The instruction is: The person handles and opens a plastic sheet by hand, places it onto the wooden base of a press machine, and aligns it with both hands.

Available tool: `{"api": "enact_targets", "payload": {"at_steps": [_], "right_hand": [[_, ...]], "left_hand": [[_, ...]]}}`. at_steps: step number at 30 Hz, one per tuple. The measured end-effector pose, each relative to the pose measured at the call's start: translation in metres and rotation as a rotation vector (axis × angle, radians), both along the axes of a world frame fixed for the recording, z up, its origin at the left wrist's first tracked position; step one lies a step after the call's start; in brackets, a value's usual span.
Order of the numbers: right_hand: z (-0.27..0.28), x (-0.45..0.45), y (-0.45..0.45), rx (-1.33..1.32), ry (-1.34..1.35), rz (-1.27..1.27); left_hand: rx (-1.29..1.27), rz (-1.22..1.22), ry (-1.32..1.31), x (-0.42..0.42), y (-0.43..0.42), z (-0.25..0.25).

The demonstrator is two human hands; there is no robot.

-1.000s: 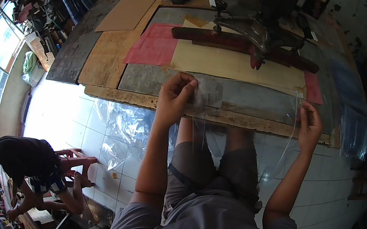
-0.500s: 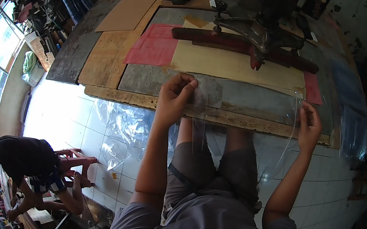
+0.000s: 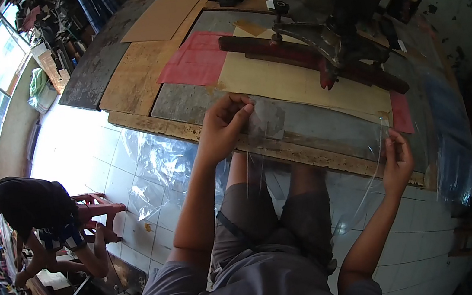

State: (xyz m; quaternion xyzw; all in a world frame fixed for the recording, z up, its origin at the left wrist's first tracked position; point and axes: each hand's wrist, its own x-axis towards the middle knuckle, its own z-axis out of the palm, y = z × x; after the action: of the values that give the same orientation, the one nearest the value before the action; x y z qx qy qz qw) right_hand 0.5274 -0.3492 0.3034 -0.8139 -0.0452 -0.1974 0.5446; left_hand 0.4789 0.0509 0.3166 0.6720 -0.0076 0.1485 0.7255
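A clear plastic sheet (image 3: 268, 119) hangs between my hands over the near edge of the worktable (image 3: 180, 102). My left hand (image 3: 226, 125) pinches its left side between thumb and fingertips. At the sheet's right edge, my right hand (image 3: 396, 159) has its fingers closed on the plastic. Much of the sheet is see-through, so its full outline is hard to make out. Beyond my hands lie a cream sheet (image 3: 274, 77) and a red sheet (image 3: 195, 59), with a dark red machine bar (image 3: 270, 48) above them.
Crumpled clear plastic (image 3: 159, 165) lies at the left below the table edge. Cardboard (image 3: 167, 12) rests on the table's far left. A stack of clear plastic (image 3: 452, 142) hangs at the right. Another person (image 3: 34, 205) bends over at the left, beside a red stool (image 3: 99, 209).
My hands and the plastic stay almost where they were. The view has shifted very slightly, and the other person's hand at the left has moved a little.
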Motion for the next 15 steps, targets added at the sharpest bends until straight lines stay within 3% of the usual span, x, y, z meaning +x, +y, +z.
{"api": "enact_targets", "payload": {"at_steps": [15], "right_hand": [[0.0004, 0.0006, 0.0008, -0.005, -0.019, -0.007]], "left_hand": [[-0.006, -0.003, 0.02, 0.0007, -0.0024, -0.0001]]}}
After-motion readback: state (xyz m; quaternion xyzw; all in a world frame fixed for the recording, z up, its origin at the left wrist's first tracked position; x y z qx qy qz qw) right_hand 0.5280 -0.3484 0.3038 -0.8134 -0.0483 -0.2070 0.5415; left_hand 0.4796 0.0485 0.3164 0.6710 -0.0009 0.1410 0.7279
